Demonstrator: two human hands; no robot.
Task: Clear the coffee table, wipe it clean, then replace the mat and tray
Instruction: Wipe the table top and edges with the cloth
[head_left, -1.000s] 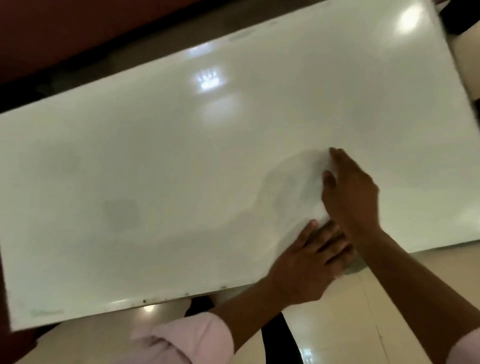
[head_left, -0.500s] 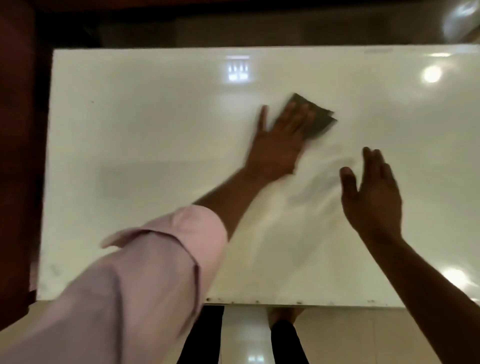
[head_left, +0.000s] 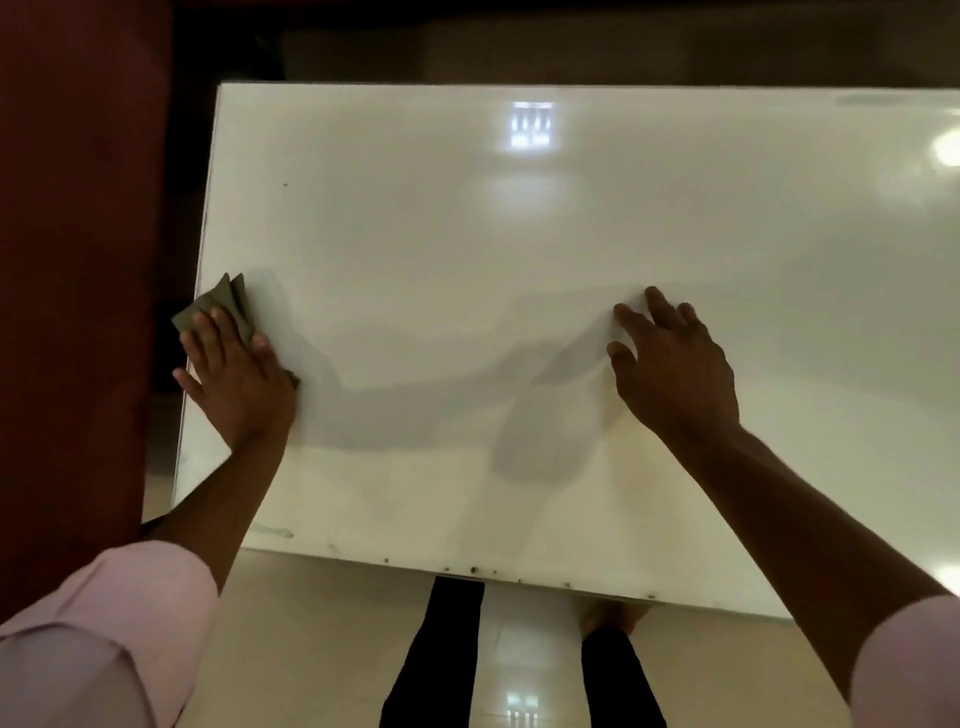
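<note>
Coffee table (head_left: 519, 260), white, glossy and rectangular, fills the middle of the head view, with its near edge running from 7 o'clock toward 4 o'clock. Nearest the camera, two pale pink sleeves (head_left: 104, 623) enter at 7 and 4 o'clock, and black trouser legs (head_left: 441, 654) stand on the shiny cream tiled floor (head_left: 311, 623) at 6 o'clock, just short of the near edge. Small dark specks (head_left: 474, 570) dot that near edge.

Left hand (head_left: 239, 374) lies at 9 o'clock on the table's left edge. Its fingers are extended and spread, palm down, pressing a folded olive-green cloth (head_left: 228, 304) flat against the surface. The cloth protrudes beyond the fingertips and slightly overhangs the left edge.

Right hand (head_left: 675, 364) is at about 3 o'clock from the frame centre, palm down, fingers open and slightly spread, holding nothing. Whether it touches the surface or is just above it cannot be determined.

Grey shadows of both arms fall on the tabletop between the hands. Farther out, a window reflection (head_left: 531, 126) shows at 12 o'clock near the far edge. A dark red upholstered seat (head_left: 78, 260) stands beside the table at 9 to 10 o'clock.
</note>
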